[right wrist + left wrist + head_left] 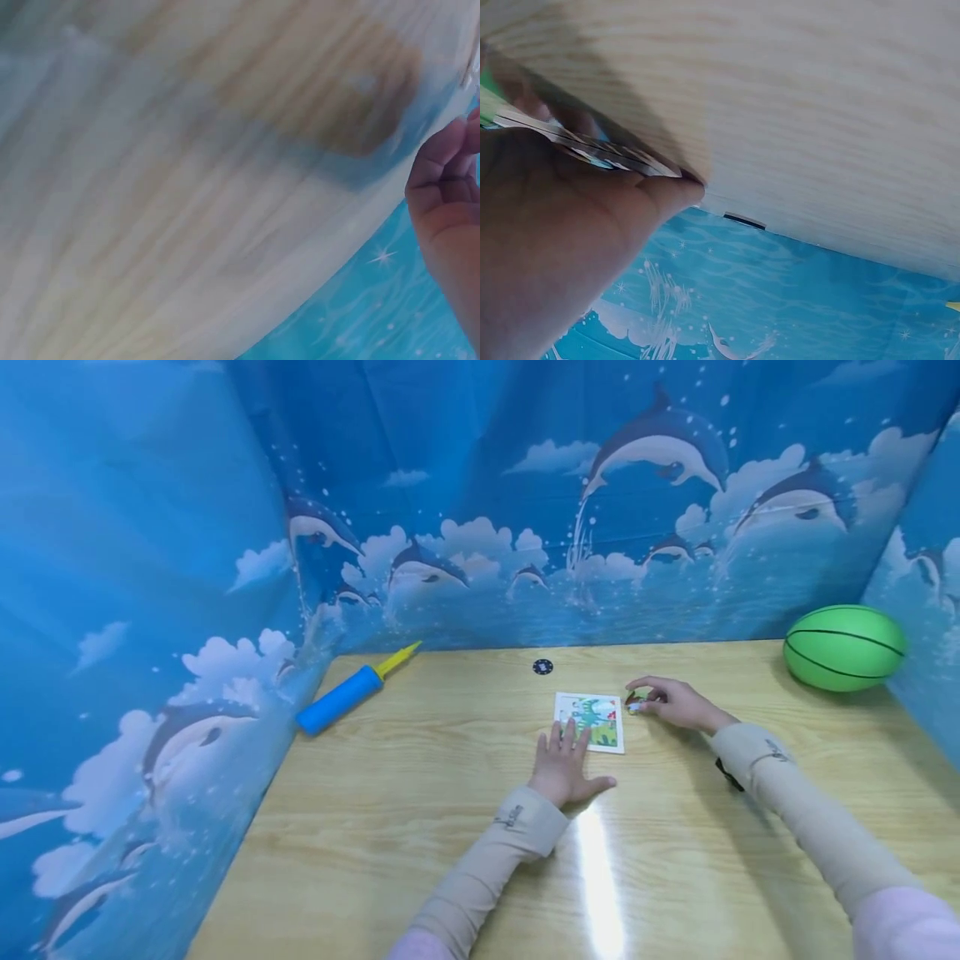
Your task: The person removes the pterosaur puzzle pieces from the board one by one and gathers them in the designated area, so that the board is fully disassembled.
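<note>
A white-bordered picture puzzle (607, 735) with a green dinosaur scene lies on the wooden table. My left hand (564, 770) rests with spread, straight fingers on its lower left part, the thumb pointing right over the table. In the left wrist view the left hand (562, 225) is seen from the side against the puzzle's edge. Just right of the puzzle, my right hand (678, 703) pinches a small colourful puzzle piece (635, 705) between thumb and fingers. The right wrist view shows only part of the right hand (446, 187), at the right edge; the piece's print is too small to read.
A black round chip (543, 667) lies behind the puzzle. At the table's left edge is a blue hand pump (341, 700) with a yellow nozzle. A green ball (844, 648) sits in the back right corner. Dolphin-printed blue curtains (480, 460) enclose the table.
</note>
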A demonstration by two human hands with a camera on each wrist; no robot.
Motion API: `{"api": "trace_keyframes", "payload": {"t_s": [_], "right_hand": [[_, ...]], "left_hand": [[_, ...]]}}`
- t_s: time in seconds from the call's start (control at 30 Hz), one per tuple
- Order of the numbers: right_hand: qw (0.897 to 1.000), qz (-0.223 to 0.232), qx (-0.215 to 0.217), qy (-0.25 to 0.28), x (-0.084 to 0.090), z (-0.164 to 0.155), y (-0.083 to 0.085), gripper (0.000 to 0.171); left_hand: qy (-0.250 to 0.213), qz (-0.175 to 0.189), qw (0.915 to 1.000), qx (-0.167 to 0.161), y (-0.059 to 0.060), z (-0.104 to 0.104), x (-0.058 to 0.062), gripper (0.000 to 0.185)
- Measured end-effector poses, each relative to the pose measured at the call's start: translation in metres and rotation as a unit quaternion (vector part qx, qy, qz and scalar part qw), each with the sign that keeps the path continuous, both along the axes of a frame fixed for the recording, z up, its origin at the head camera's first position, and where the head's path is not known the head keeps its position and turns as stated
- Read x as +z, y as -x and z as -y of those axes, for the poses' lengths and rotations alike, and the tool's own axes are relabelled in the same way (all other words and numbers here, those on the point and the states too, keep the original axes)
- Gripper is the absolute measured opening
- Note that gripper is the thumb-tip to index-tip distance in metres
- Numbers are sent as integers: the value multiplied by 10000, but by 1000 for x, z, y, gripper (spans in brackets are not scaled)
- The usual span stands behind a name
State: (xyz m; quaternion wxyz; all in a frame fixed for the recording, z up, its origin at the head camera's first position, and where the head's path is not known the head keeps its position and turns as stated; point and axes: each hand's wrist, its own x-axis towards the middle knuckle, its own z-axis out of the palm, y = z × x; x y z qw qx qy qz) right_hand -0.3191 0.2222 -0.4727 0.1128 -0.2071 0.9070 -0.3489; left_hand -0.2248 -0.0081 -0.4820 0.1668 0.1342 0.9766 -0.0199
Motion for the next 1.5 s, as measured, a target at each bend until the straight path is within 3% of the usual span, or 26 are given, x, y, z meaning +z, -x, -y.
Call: {"api": "trace_keyframes", "payload": {"t_s": [0.23,0.5,0.7,1.07,1.3,1.5], "right_hand": [[9995,229,71,-223,-5,-5,6,39],[9987,125,92,-493,-4,1,12,39],[9987,-81,250,-435,-1,1,14,37],[9993,-20,-1,-366,-6,0,13,40],[10000,-45,-20,-81,0,14,7,38],[9984,-15,564,-45,2,48,6,33]], "left_hand": [[-147,3,9999,45,-2,5,1,95],[-185,-4,9998,77,-1,6,4,94],[-109,-37,9999,102,-1,5,10,94],[-316,-73,9993,161,-1,6,10,93],[-412,-89,9991,-71,0,4,5,95],[-631,-6,9967,-521,4,2,3,89]]}}
